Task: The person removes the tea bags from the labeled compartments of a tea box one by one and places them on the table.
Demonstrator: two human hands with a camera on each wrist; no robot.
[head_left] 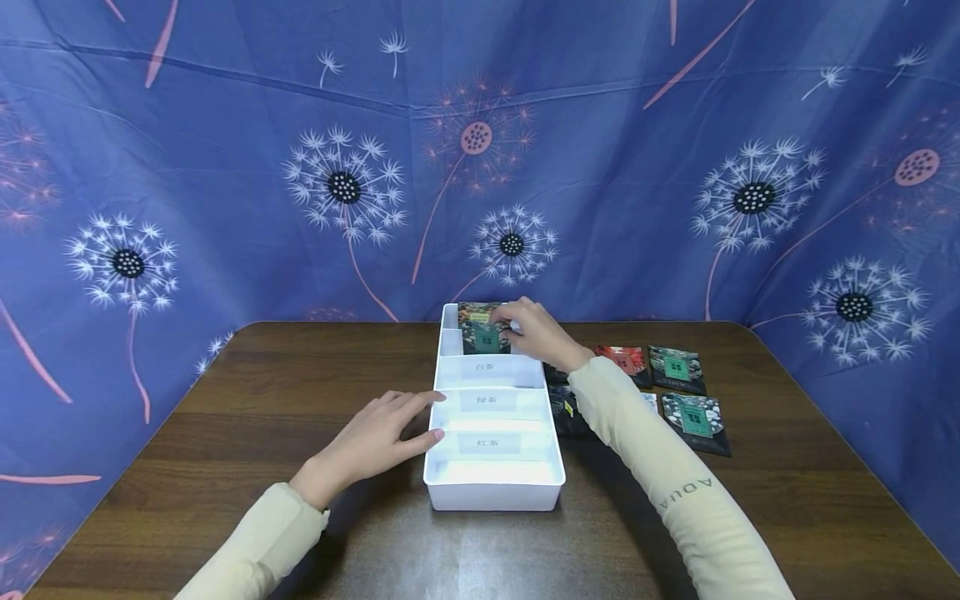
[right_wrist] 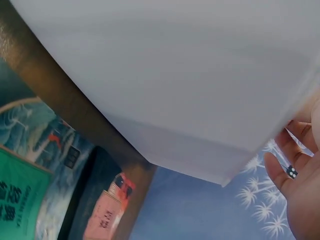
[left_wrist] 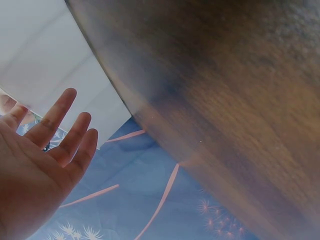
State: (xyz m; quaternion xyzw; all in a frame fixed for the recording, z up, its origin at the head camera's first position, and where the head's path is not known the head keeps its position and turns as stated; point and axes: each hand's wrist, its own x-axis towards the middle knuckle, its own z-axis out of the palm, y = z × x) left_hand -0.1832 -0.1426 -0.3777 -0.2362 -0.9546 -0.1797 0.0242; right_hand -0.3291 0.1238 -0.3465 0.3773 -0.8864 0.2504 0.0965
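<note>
A long white divided box (head_left: 495,497) stands in the middle of the table, with paper labels on its dividers. In its far compartment a dark tea packet (head_left: 480,327) with a green label leans, its top showing above the divider. My right hand (head_left: 536,332) reaches over the box's right side and pinches the packet's right edge; the right wrist view hides the fingertips behind the box wall. My left hand (head_left: 381,435) is at the box's left side, its fingers extended and touching the rim. In the left wrist view that hand (left_wrist: 40,165) has relaxed, spread fingers.
Right of the box lie several tea packets: a red one (head_left: 624,360), a green-labelled one (head_left: 677,367), another green-labelled one (head_left: 696,421) nearer, and a dark one (head_left: 566,410) partly behind my right sleeve. A blue dandelion-print cloth (head_left: 600,167) hangs behind the wooden table (head_left: 315,367).
</note>
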